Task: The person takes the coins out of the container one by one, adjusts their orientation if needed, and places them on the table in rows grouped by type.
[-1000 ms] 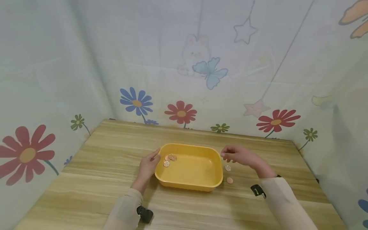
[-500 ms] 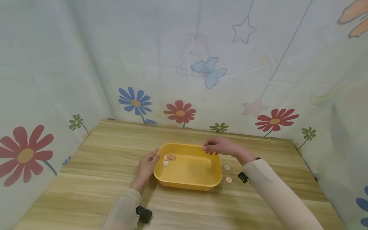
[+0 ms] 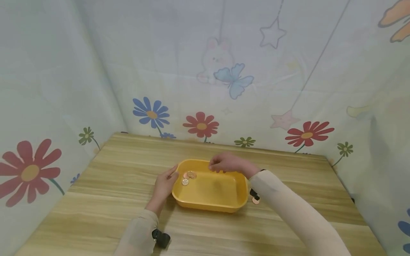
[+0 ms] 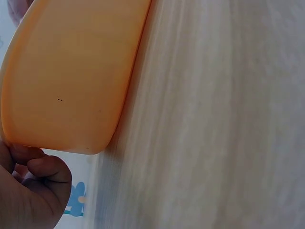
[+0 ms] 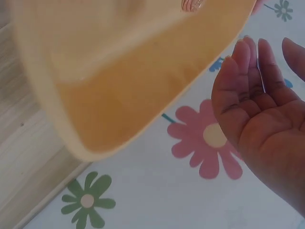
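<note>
A yellow tray (image 3: 221,204) stands at the middle of the wooden table (image 3: 112,199). Three coins (image 3: 189,176) lie in its left end. My left hand (image 3: 164,185) holds the tray's left rim, thumb at the top edge; in the left wrist view its curled fingers (image 4: 40,179) sit against the tray's outer wall (image 4: 71,76). My right hand (image 3: 224,163) hovers over the tray's far rim. In the right wrist view its palm (image 5: 257,124) shows fairly straight fingers with nothing seen in them, above the tray (image 5: 133,95). A copper coin (image 3: 255,201) lies on the table right of the tray, partly behind my sleeve.
Flower-printed curtain walls (image 3: 201,126) close in the table at the back and on both sides. Black wrist-worn devices show at my left sleeve (image 3: 161,239) and right sleeve (image 3: 254,193). Bare wood (image 4: 214,119) surrounds the tray.
My right hand has moved left from beside the tray's right end to above its far rim. Its arm now hides the silver coin on the table. The left hand has stayed put.
</note>
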`<state>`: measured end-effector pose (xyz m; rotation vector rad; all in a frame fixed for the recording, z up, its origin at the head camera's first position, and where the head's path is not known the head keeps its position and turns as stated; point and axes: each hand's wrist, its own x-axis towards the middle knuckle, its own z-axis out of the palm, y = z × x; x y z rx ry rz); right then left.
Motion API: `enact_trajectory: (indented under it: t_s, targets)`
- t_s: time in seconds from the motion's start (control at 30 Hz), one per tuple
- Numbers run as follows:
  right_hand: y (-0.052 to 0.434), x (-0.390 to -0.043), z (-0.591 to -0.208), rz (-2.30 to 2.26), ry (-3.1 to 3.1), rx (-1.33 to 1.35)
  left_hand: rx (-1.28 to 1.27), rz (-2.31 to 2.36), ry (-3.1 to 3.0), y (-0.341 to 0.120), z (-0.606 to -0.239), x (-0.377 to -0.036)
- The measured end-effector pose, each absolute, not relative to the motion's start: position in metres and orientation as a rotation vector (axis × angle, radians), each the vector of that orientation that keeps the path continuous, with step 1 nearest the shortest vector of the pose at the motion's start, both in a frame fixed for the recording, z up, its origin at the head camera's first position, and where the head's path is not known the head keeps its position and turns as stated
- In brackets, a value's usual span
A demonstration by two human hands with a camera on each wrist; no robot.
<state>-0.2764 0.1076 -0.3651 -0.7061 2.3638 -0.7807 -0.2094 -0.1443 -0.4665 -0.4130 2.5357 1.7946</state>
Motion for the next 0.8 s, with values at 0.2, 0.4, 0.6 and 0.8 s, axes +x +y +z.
enact_trajectory:
  t_s: [0.2,0.4,0.6,0.8]
  targets:
    - [0.084,-0.278,-0.373,-0.674,2.396,-0.734,-0.412,1.789,2.542,-0.144,-0.468,-0.209]
    - [0.067,-0.28,-0.387,-0.667,2.402,-0.739,-0.4,1.784,2.551,-0.144,-0.469,-0.21]
    - [0.055,-0.287,-0.401,-0.678,2.422,-0.746,-0.402,1.793,2.553,-0.144,-0.468,-0.211]
    - [0.044,-0.292,-0.414,-0.68,2.417,-0.759,-0.419,1.784,2.565,-0.145,-0.469,-0.211]
